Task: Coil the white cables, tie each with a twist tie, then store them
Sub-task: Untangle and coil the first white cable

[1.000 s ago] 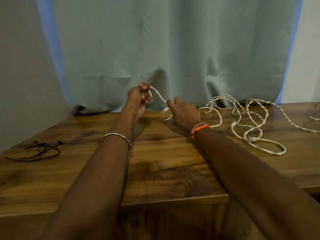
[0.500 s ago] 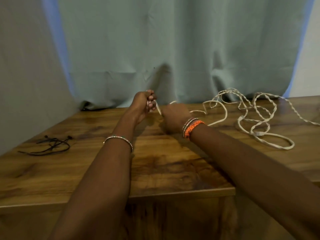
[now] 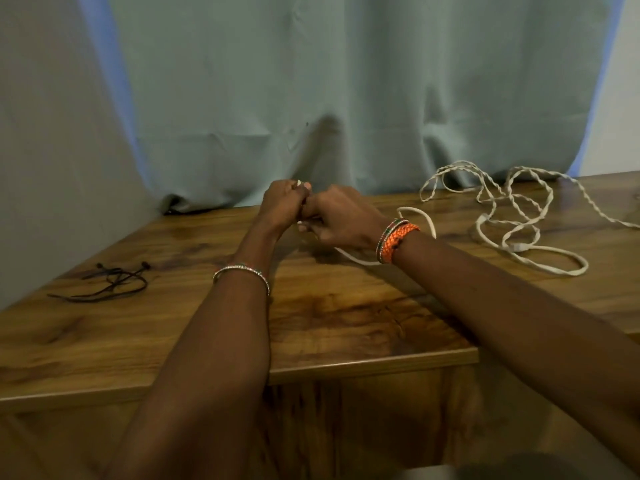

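Black ties (image 3: 110,282) left, perhaps tangled; curtain (image 3: 346,98) behind.

No legible text, labels, brand marks, numbers or signs appear anywhere in the head view.
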